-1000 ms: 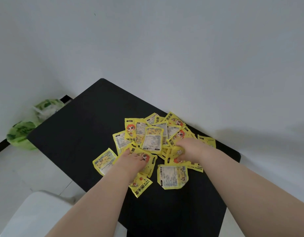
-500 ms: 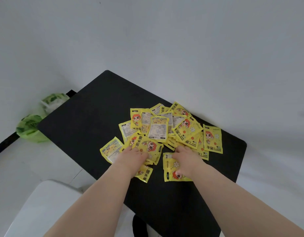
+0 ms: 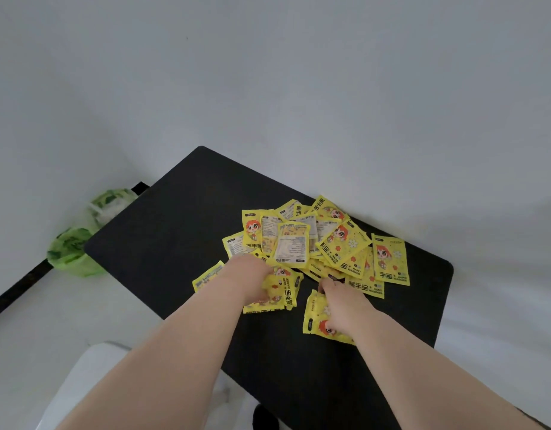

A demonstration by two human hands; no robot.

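As sorting proceeds, hand-warmer sachets sit on the black desk [image 3: 174,228]: head view.
A single sachet [image 3: 313,318] now lies clear of the pile [image 3: 342,246], drawn nearer since a second ago, so separating looks under way. The right hand [image 3: 340,305] is spread over it, pressing. The left hand [image 3: 250,279], fingers curled, grips bunched sachets [image 3: 283,290].

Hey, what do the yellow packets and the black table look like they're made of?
Yellow packets: probably glossy plastic film; they shine, crinkle and have sealed edges. Black table: matte, finely grained top without glare; maybe laminate or painted board, can't tell which.
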